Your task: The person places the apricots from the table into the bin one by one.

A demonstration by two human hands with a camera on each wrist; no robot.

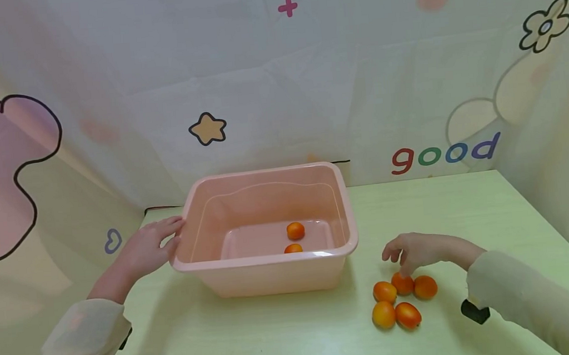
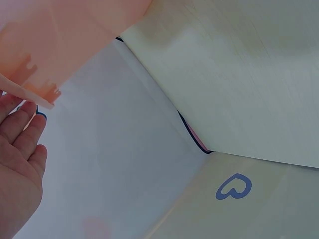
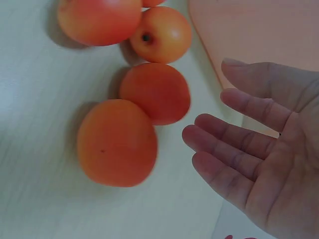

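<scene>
A pink plastic tub (image 1: pixel 272 276) stands on the pale table. My left hand (image 1: pixel 147 249) touches its left rim with nearly straight fingers; in the left wrist view those fingers (image 2: pixel 31 137) lie against the rim's underside. Two small orange-red round fruits (image 1: pixel 296 230) rest inside the tub, the nearer one partly hidden by the front wall. To the tub's right, several similar fruits (image 1: pixel 408 315) lie in a cluster. Just over the far side of this cluster hovers my right hand (image 1: pixel 423 249), holding nothing. Its fingers (image 3: pixel 227 137) are loosely extended beside two fruits in the right wrist view.
A patterned cloth (image 1: pixel 267 89) hangs behind the table (image 1: pixel 217 339) and along both sides. The tub's back sits close to the rear cloth. A black device (image 1: pixel 474 312) shows beneath the right sleeve.
</scene>
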